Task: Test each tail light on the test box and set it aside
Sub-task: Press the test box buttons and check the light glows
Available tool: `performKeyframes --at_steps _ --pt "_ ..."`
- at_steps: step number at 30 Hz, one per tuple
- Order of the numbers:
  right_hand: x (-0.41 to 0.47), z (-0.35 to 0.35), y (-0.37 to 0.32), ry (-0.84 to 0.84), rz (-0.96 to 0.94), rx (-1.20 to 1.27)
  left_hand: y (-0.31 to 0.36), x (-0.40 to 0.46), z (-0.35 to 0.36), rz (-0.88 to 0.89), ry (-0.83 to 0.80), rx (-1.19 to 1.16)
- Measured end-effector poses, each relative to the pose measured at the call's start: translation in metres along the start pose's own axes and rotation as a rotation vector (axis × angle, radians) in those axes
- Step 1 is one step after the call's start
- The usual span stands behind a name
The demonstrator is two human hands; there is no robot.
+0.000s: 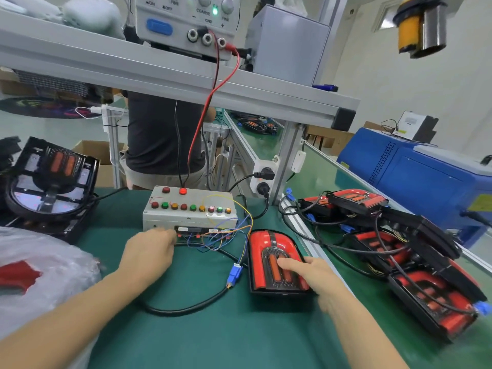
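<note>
Glossy red tail light (274, 259) with dark centre, lower middle; right hand (314, 275) rests spread on it. Left hand (149, 251), fingers curled, touches the test box (186, 211). Power supply (186, 20), top, reads "COARSE", "GND".

A single wide-angle view looks from the person's head forward and down onto the green bench mat (207, 336), near enough that both forearms enter from the bottom edge toward 12 o'clock. The test box (186, 211) sits just above centre, the left hand (149, 251) at about 9 o'clock of centre and the right hand (311, 275) at about 4 o'clock. The shelf rail (170, 75) bows across the top, and straight edges curve toward the frame's borders.
</note>
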State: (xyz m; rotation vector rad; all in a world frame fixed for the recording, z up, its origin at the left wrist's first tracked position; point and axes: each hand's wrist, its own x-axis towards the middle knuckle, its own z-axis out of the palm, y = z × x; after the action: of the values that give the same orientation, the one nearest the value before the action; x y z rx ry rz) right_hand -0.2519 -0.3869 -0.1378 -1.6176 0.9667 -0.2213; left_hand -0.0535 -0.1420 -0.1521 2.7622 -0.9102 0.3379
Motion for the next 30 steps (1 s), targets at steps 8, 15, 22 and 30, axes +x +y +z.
performKeyframes --at_steps 8,15,22,30 --pt "0.003 0.001 0.013 -0.132 -0.069 0.515 -0.006 -0.012 -0.02 0.006 0.021 -0.396" --pt "0.009 0.005 0.026 -0.046 -0.25 0.68 -0.028 0.022 -0.034 -0.079 0.114 -0.128" --pt "0.014 0.011 0.022 0.024 -0.254 0.731 -0.033 0.032 -0.02 -0.076 -0.074 0.032" --pt "0.019 0.006 0.017 0.011 -0.195 0.705 -0.037 0.035 -0.016 -0.09 -0.069 -0.132"
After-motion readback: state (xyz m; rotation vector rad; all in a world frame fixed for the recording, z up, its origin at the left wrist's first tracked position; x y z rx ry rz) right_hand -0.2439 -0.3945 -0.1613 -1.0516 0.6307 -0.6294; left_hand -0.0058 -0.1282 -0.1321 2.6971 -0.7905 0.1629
